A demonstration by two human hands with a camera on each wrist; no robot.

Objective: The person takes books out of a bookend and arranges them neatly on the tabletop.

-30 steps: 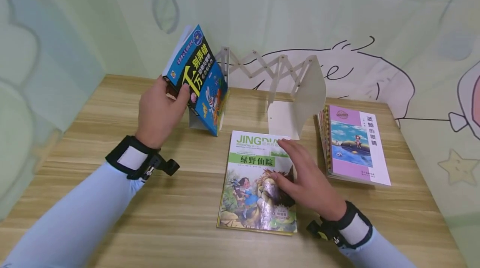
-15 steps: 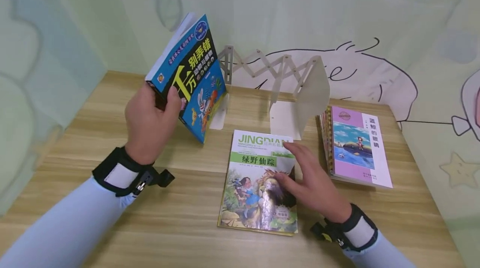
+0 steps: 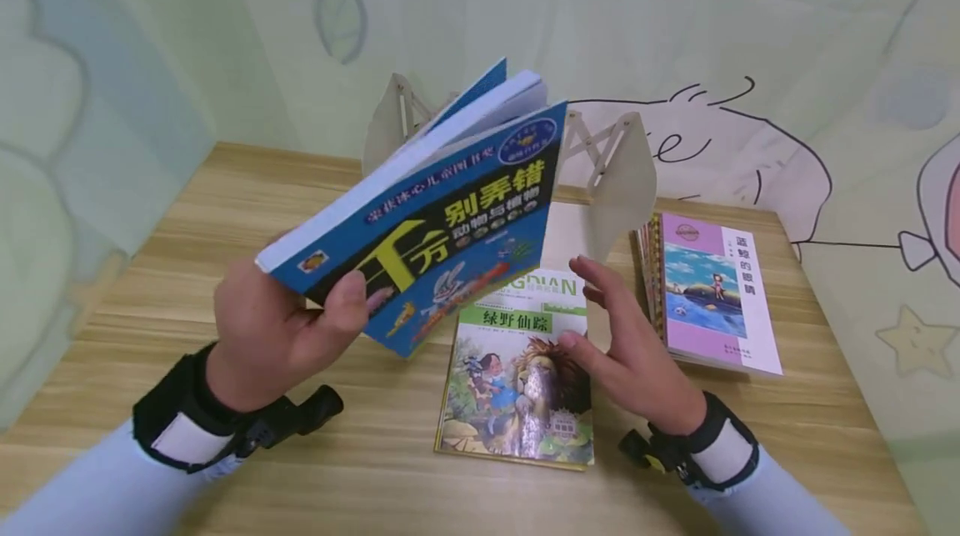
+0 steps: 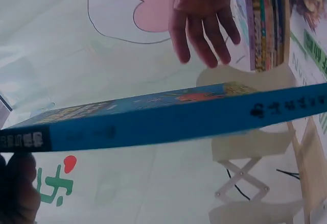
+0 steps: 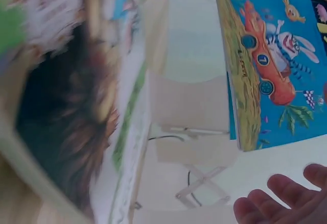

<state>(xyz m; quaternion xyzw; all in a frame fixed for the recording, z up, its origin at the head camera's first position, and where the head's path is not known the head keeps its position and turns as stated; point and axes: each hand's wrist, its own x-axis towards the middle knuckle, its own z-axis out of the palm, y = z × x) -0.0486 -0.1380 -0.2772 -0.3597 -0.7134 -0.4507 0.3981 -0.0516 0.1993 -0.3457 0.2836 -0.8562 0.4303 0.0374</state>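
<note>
My left hand grips a blue picture book by its spine side, thumb on the front cover. The book is tilted in the air, its pages slightly fanned at the top. In the left wrist view, the blue spine runs across the middle. My right hand has its fingers spread above the right side of a green-and-white book with a lion on its cover, lying on the table. The right wrist view shows the blue book's cover with a rabbit in a car, above my right fingertips.
Behind the held book stands a white expandable bookend, its left part partly hidden. A stack of books with a pink cover lies at the right of the wooden table. A printed cloth wall closes off the back.
My left hand has drawn the blue book away from the bookend's left side, toward me, turning its top rightward. My right hand has stayed near the lion book, shifting only slightly.
</note>
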